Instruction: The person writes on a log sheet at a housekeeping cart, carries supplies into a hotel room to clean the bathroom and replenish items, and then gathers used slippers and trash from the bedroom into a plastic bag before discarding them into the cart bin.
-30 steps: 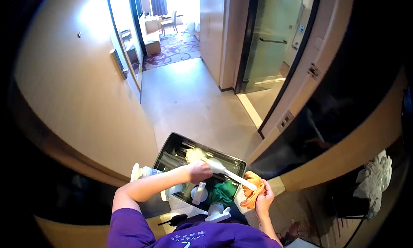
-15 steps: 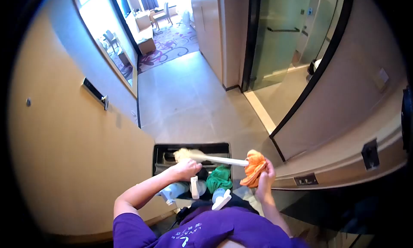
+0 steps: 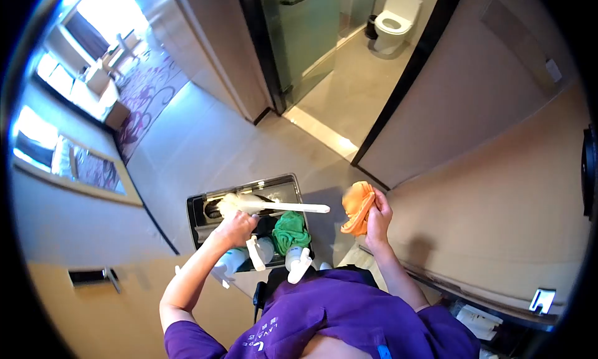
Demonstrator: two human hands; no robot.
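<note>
My left hand (image 3: 238, 229) is closed above the middle of a black cleaning caddy (image 3: 289, 183), seemingly round its carrying handle, though the fingers hide the grip. A white-handled brush (image 3: 289, 206) with a pale shaggy head lies across the caddy, just beyond that hand. A green cloth (image 3: 291, 232) sits in the caddy's right side. Along the near side stand several spray bottles, one with a white trigger (image 3: 255, 254) and another white trigger (image 3: 300, 265) close to my body. To the right, my right hand (image 3: 379, 219) pinches a bunched orange cloth (image 3: 357, 206), apart from the brush handle.
A bathroom doorway lies ahead with a glass door (image 3: 302, 44), a toilet (image 3: 395, 22) and a black bin (image 3: 371, 27). The corridor floor (image 3: 180, 131) leads left to a patterned carpet (image 3: 146, 88). A wooden door (image 3: 143, 303) with a handle is at lower left.
The view has turned right towards the bathroom, and the caddy has come along with my left hand. The orange cloth, earlier meeting the brush handle's end, is now apart from it.
</note>
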